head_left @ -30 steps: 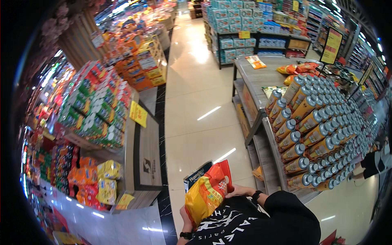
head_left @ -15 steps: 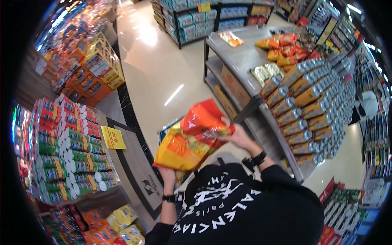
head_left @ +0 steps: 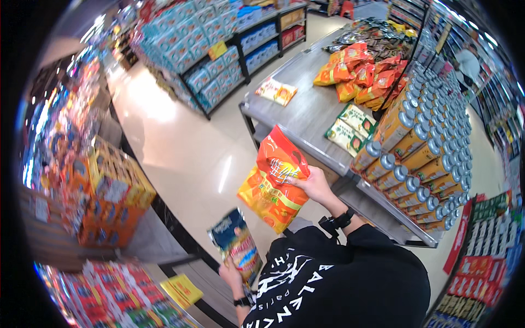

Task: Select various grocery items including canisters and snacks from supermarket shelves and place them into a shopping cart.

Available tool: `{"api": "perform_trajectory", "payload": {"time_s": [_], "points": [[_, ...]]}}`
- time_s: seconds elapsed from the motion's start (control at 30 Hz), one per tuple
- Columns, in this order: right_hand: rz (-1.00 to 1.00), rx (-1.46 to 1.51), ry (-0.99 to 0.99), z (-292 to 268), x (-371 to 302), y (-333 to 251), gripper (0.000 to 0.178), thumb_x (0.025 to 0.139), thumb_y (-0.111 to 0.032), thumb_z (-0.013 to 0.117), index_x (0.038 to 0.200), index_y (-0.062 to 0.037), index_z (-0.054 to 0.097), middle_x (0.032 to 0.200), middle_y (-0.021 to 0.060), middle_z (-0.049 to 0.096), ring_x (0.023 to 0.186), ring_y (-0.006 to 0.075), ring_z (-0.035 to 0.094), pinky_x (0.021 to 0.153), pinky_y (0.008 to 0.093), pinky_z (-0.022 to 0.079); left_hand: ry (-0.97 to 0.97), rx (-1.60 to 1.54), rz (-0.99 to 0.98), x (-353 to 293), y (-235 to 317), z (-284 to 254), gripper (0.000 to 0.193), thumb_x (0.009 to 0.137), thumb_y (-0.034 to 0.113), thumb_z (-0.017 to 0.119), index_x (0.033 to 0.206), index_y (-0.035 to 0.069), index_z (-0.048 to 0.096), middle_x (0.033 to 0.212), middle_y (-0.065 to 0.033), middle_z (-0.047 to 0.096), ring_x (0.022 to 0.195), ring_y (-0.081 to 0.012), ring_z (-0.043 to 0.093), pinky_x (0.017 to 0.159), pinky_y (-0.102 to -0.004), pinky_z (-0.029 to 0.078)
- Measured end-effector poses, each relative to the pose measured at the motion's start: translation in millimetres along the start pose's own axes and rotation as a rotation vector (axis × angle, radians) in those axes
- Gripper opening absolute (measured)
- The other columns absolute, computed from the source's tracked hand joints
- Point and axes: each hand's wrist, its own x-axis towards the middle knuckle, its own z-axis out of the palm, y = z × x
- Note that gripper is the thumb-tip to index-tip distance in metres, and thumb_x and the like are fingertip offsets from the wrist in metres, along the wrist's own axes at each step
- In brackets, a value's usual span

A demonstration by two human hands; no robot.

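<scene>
My right hand (head_left: pixel 318 187) grips the right edge of a red, orange and yellow snack bag (head_left: pixel 276 183), fingers closed on its crinkled side. The bag hangs upright before my chest, near the front of a grey display table (head_left: pixel 306 131). Lower and to the left, my left hand (head_left: pixel 232 275) is closed round the lower left side of a dark blue and red pouch (head_left: pixel 239 246) with a picture on its front. A gap lies between the two packages. Each wrist wears a black band.
On the table are orange snack bags (head_left: pixel 363 74), green-white packets (head_left: pixel 353 128), a lone white-orange packet (head_left: pixel 276 91) and stacked orange cans (head_left: pixel 415 153). Shelves of teal packs (head_left: pixel 191 38) stand ahead. Yellow crates (head_left: pixel 117 169) and red-green canisters (head_left: pixel 117 295) are at left. A person (head_left: pixel 468 63) stands far right.
My left hand has come away from the snack bag's lower edge and lowered, uncovering the dark blue pouch. The snack bag is now upright in my right hand alone. The view has turned.
</scene>
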Motion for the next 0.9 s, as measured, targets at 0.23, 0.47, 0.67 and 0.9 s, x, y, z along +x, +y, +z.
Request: {"api": "perform_trajectory", "payload": {"time_s": [0.23, 0.47, 0.67, 0.9], "points": [[-0.057, -0.161, 0.563, -50.7, 194.8, 2.8, 0.040, 0.082, -0.033, 0.083, 0.106, -0.0028, 0.074, 0.091, 0.0173, 0.076, 0.082, 0.0287, 0.074, 0.072, 0.0400, 0.056, 0.118, 0.018, 0.028, 104.9, 87.8, 17.4, 0.037, 0.099, 0.028, 0.061, 0.106, -0.006, 0.071, 0.086, -0.0209, 0.074, 0.075, -0.0268, 0.070, 0.071, -0.0417, 0.052], [0.029, -0.405, 1.028, -208.3, 324.2, 23.2, 0.038, 0.082, -0.022, 0.081, 0.105, 0.0052, 0.069, 0.094, 0.0119, 0.074, 0.083, 0.0216, 0.069, 0.079, 0.0358, 0.054, 0.020, -0.091, 0.121, 238.9, 148.5, 51.6, 0.038, 0.102, 0.027, 0.060, 0.108, -0.009, 0.069, 0.086, -0.0180, 0.074, 0.076, -0.0203, 0.067, 0.072, -0.0389, 0.052], [-0.218, -0.547, 1.167, -165.9, 338.0, 89.1, 0.047, 0.084, -0.019, 0.078, 0.122, 0.0037, 0.061, 0.121, 0.0139, 0.065, 0.108, 0.0243, 0.063, 0.095, 0.0354, 0.049, -0.176, -0.571, 0.008, 350.9, 206.1, 82.9, 0.031, 0.104, 0.022, 0.059, 0.114, -0.006, 0.066, 0.106, -0.0107, 0.070, 0.090, -0.0146, 0.066, 0.080, -0.0312, 0.054], [0.278, 0.326, -0.140, 82.3, 353.3, 42.2, 0.074, 0.091, -0.030, 0.075, 0.151, -0.0042, 0.040, 0.150, 0.0149, 0.049, 0.138, 0.0242, 0.047, 0.116, 0.0378, 0.036, -0.565, -1.033, -0.154, 495.2, 301.0, 115.5, 0.032, 0.106, 0.022, 0.055, 0.124, -0.004, 0.061, 0.116, -0.0130, 0.069, 0.098, -0.0189, 0.070, 0.086, -0.0344, 0.057]]}}
